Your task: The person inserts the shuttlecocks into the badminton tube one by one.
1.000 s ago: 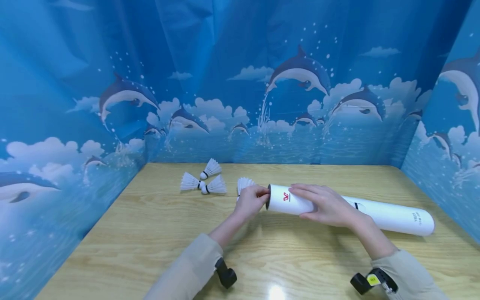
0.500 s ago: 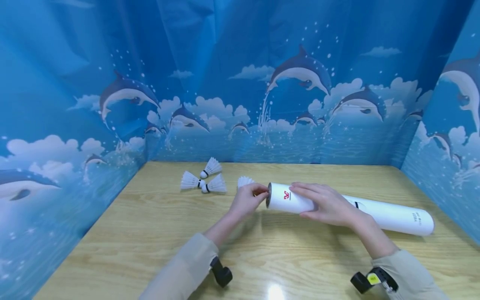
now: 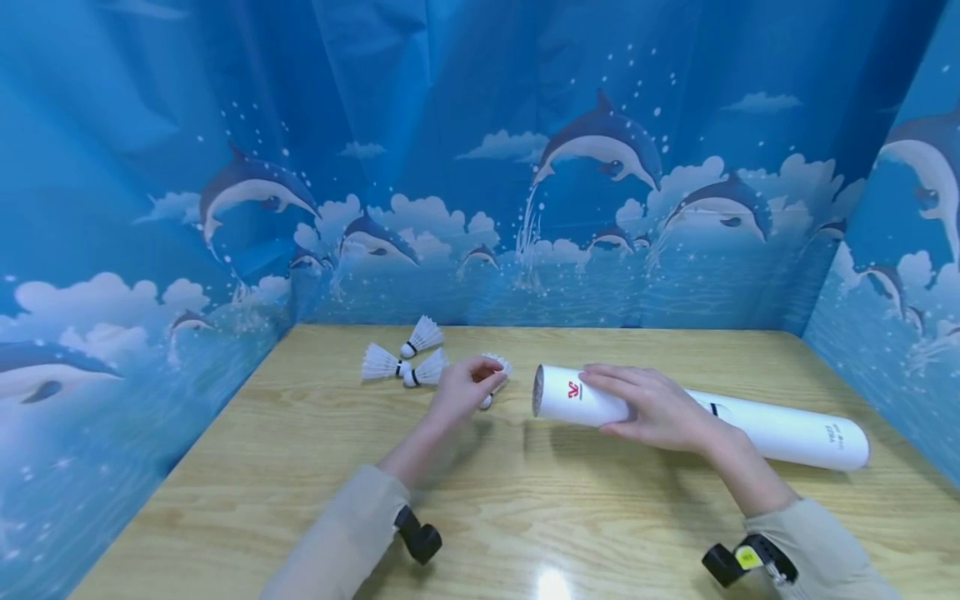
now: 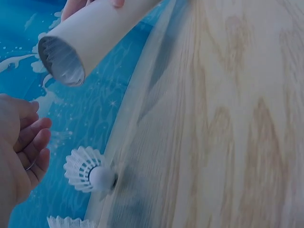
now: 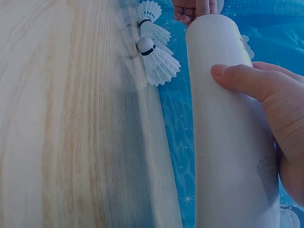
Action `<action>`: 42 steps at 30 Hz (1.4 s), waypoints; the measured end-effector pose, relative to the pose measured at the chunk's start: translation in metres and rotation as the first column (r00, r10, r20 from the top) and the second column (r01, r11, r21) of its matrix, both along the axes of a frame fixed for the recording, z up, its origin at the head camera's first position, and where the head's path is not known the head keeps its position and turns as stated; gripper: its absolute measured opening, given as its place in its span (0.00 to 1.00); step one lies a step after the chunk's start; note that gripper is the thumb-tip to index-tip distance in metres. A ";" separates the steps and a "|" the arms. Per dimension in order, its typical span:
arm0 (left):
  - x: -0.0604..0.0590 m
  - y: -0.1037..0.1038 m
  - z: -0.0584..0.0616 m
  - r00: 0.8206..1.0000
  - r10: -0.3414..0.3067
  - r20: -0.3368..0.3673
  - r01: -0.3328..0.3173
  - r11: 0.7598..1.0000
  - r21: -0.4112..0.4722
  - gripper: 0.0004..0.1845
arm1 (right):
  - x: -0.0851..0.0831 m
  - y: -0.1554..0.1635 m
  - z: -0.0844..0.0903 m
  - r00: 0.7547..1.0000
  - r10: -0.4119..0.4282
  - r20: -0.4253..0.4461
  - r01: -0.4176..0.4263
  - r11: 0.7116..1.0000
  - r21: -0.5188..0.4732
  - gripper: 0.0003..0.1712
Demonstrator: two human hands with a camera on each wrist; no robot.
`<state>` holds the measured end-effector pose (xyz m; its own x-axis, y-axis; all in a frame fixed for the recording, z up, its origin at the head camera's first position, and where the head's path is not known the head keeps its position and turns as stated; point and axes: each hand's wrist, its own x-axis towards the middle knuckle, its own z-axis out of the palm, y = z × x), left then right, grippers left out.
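Observation:
My right hand (image 3: 667,408) grips a long white shuttlecock tube (image 3: 780,429) from above, thumb on its near side and fingers over the far side. The tube's mouth faces left, and that end looks raised above the table. Just inside the mouth, the left wrist view shows the white feather skirt of a shuttlecock (image 4: 66,64). My left hand (image 3: 456,392) is left of the mouth, apart from it, fingers loosely bent and holding nothing. A single shuttlecock (image 3: 498,367) lies beside its fingertips, partly hidden. Farther left lie three shuttlecocks (image 3: 381,363) close together, one partly covered by the left hand.
The wooden table (image 3: 262,500) spreads under both arms. A blue dolphin-print curtain (image 3: 465,167) stands behind it and along both sides. The tube's closed end (image 3: 858,446) lies toward the table's right side.
My left hand has drawn back from the tube's mouth and moved left toward the shuttlecocks. The shuttlecock skirt now shows uncovered in the mouth. The right hand and tube hold still.

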<state>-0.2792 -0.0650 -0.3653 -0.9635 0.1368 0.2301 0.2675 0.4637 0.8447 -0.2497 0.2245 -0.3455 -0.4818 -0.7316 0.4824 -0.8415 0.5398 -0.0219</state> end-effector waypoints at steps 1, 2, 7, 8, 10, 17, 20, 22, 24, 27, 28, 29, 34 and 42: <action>-0.001 -0.003 0.000 1.000 0.004 -0.008 -0.004 1.000 -0.004 0.08 | 0.000 0.000 0.000 1.000 -0.001 0.002 0.001 1.000 0.000 0.42; -0.002 -0.006 0.000 1.000 0.014 -0.013 -0.014 1.000 -0.014 0.09 | 0.000 0.000 0.000 1.000 -0.003 0.005 0.003 1.000 0.002 0.42; -0.008 -0.016 0.000 0.999 0.034 -0.043 -0.036 0.998 -0.057 0.10 | 0.000 0.001 0.000 1.000 -0.012 0.017 0.012 1.000 0.006 0.41; -0.009 -0.018 0.000 0.998 0.035 -0.050 -0.039 0.997 -0.067 0.10 | 0.000 0.001 -0.001 1.000 -0.013 0.016 0.013 1.000 0.007 0.41; -0.012 -0.020 0.001 0.997 0.036 -0.062 -0.042 0.996 -0.085 0.11 | 0.000 0.000 -0.001 1.000 -0.009 0.009 0.009 1.000 0.005 0.42; -0.027 -0.024 0.002 0.999 0.043 -0.017 -0.045 0.984 -0.174 0.14 | 0.000 -0.001 -0.001 1.000 -0.016 0.013 0.016 1.000 0.012 0.42; -0.035 -0.024 0.002 0.999 0.046 0.029 -0.039 0.981 -0.191 0.16 | 0.001 -0.001 0.000 0.999 -0.033 0.035 0.033 0.999 0.019 0.42; -0.039 -0.025 0.002 0.997 0.050 0.053 -0.039 0.980 -0.195 0.17 | 0.001 -0.001 0.001 0.998 -0.042 0.043 0.041 0.999 0.025 0.42; -0.043 -0.026 0.002 0.997 0.046 0.062 -0.033 0.980 -0.197 0.18 | 0.001 -0.001 0.001 0.998 -0.045 0.046 0.043 0.999 0.027 0.42; -0.047 -0.027 0.002 0.997 0.039 0.061 -0.025 0.977 -0.211 0.19 | 0.002 0.000 0.000 0.998 -0.046 0.044 0.044 0.999 0.030 0.42; -0.048 -0.028 0.002 0.997 0.037 0.065 -0.022 0.976 -0.215 0.19 | 0.002 0.000 0.000 0.998 -0.046 0.044 0.044 0.999 0.030 0.42; -0.049 -0.028 0.002 0.997 0.037 0.068 -0.021 0.975 -0.219 0.19 | 0.003 0.000 -0.001 0.998 -0.046 0.044 0.045 0.998 0.032 0.42; -0.055 -0.029 0.000 0.994 0.054 0.095 -0.029 0.969 -0.247 0.20 | 0.003 0.000 -0.001 0.998 -0.043 0.045 0.041 0.999 0.030 0.42; -0.060 -0.023 -0.004 0.995 0.002 0.095 0.022 0.967 -0.254 0.21 | 0.002 0.000 -0.001 0.998 -0.044 0.037 0.043 0.999 0.029 0.42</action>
